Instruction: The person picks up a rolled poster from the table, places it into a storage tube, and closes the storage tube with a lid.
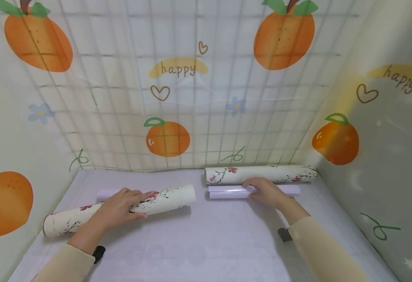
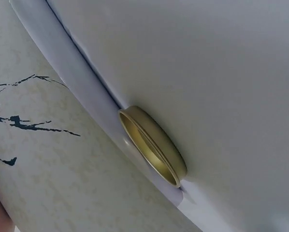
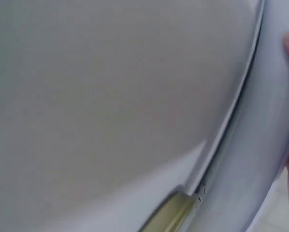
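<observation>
My left hand [image 1: 121,207] grips a cream roll of floral paper [image 1: 174,197] near its middle, with fingers over the top and thumb on the near side. This roll lies slantwise, its right end farther back. Behind it a lilac roll [image 1: 105,194] partly shows. On the right, my right hand [image 1: 266,192] pinches another lilac roll [image 1: 227,192], fingers at its far side and thumb in front. In the left wrist view, a gold-coloured ring [image 2: 156,150] stands beside the floral roll; in the right wrist view, a gold-coloured rim [image 3: 168,212] borders the lilac roll.
A second floral roll [image 1: 262,174] lies at the back right, just behind the right lilac roll. The pale lilac tabletop [image 1: 199,243] is enclosed by fruit-printed curtains [image 1: 227,129] at the back and sides, with a wire grid showing through the back one.
</observation>
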{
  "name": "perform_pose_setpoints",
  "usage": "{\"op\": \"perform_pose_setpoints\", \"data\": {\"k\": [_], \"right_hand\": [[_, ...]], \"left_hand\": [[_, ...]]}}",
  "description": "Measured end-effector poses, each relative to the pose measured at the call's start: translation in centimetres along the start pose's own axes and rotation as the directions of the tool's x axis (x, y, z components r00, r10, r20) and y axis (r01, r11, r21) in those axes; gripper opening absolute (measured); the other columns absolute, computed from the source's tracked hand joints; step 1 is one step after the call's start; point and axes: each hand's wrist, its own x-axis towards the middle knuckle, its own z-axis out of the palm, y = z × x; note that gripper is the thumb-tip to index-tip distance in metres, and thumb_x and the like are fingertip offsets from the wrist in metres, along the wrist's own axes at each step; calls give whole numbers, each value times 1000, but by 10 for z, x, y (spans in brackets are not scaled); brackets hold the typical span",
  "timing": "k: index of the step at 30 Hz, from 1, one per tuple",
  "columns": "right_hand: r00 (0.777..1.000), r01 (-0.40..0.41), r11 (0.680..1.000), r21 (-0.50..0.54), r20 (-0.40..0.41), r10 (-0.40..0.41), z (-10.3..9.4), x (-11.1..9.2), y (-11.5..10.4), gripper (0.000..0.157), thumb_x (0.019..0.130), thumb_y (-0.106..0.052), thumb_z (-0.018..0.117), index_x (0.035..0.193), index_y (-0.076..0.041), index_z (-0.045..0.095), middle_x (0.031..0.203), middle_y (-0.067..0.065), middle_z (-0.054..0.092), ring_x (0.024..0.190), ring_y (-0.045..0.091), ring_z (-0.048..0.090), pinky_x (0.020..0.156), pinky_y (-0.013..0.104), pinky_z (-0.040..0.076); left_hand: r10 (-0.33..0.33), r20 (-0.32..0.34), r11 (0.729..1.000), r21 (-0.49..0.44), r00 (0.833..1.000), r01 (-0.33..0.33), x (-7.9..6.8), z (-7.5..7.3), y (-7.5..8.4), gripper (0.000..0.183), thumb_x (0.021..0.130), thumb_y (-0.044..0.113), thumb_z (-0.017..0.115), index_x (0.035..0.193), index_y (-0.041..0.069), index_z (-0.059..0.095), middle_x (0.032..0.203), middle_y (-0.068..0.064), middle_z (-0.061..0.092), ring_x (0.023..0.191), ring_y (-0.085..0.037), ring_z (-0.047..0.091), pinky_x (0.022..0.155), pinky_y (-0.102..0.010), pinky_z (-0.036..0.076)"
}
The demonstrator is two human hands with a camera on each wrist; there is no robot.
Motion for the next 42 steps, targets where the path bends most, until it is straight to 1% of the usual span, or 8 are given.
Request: {"op": "perform_pose_setpoints", "data": {"k": [8,15,20,24,28,32,37,42], "right_hand": [[998,-57,998,-8,12,58,-16,-8,-12,41,83,-1,78,123,-8,68,125,10,67,119,37,59,102,55,46],[995,-95,995,33,5,95,-30,-13,-26,42,84,-5,79,124,-14,69,126,6,67,122,34,58,104,54,44],[992,-129,990,63,5,129,-36,-16,-38,42,86,-6,78,125,-18,68,128,0,66,125,30,56,106,54,42],[996,-82,994,66,-10,83,-38,-18,-45,41,86,-5,78,124,-18,68,125,-2,66,122,28,58,104,53,44],[999,12,999,33,-40,-10,-37,-19,-50,41,83,-6,81,121,-16,69,121,-4,68,116,24,61,98,49,49],[993,94,995,-13,-73,-95,-37,-18,-53,42,80,-4,83,119,-14,70,118,-5,69,111,20,62,94,44,51],[985,140,990,-36,-93,-143,-37,-17,-58,42,79,-4,84,117,-14,70,117,-4,69,108,20,62,91,43,52],[978,185,983,-13,-101,-185,-33,-16,-63,42,78,-1,83,117,-11,70,116,-1,69,107,23,64,89,41,54]], "left_hand": [[17,-18,1000,8,1000,-17,-1,-1,0,75,83,47,79,150,32,48,121,1,66,108,-28,59,92,-46,51],[47,-43,999,-2,998,-47,-1,-2,-1,75,83,44,80,150,29,49,112,6,64,96,-17,62,86,-41,53],[61,-57,998,5,997,-60,-3,0,-2,75,83,46,79,150,30,49,110,8,64,93,-15,61,82,-39,52],[62,-67,998,-1,996,-62,-5,1,-1,76,82,47,79,150,29,49,113,6,65,96,-17,62,85,-41,53],[61,-80,998,-10,995,-62,-7,1,1,76,82,46,79,149,30,49,115,5,66,99,-19,63,87,-43,53],[64,-95,998,-7,993,-65,-8,1,3,75,81,45,81,149,29,51,114,5,66,98,-19,62,86,-43,53],[83,-113,996,-9,990,-84,-7,1,6,74,81,43,82,147,27,53,115,4,66,98,-19,63,85,-43,53],[87,-94,995,-29,992,-90,-7,1,8,76,81,43,81,149,29,51,119,3,66,104,-21,63,89,-44,53]]}}
